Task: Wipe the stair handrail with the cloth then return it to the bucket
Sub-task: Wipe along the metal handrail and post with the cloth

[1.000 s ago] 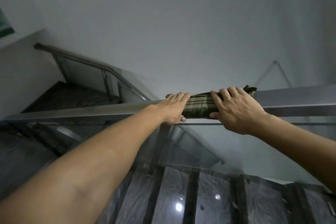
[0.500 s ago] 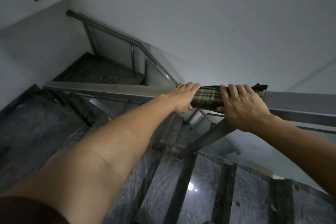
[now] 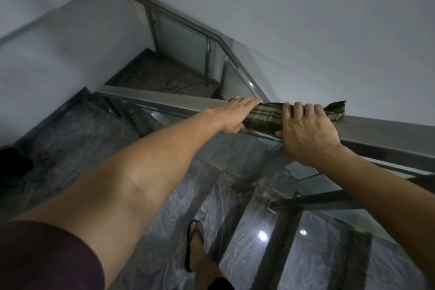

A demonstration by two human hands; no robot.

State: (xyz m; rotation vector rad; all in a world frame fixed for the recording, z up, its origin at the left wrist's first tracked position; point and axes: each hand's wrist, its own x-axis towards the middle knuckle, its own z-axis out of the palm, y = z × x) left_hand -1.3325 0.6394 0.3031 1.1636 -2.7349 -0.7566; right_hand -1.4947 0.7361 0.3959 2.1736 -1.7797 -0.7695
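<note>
Both hands press the cloth [image 3: 264,119] around the handrail [image 3: 164,101]. Left hand [image 3: 236,116] is curled over its left end, and the right hand [image 3: 306,129] grips its right part, fingers over the top of the rail and thumb under it.

To do this wiping step well, I think the person should keep the cloth wrapped tight around the rail, so that top and sides are cleaned in one pass, and slide both hands together with even pressure. The foot in a sandal [image 3: 194,246] stands on polished stone steps [image 3: 150,271], so slow steps are safer.

Between the two hands lies the striped green cloth, touching both, and its frayed corner sticks out just beyond the right hand. Farther on, the rail runs toward the landing [image 3: 164,77]. No bucket is visible here.
</note>
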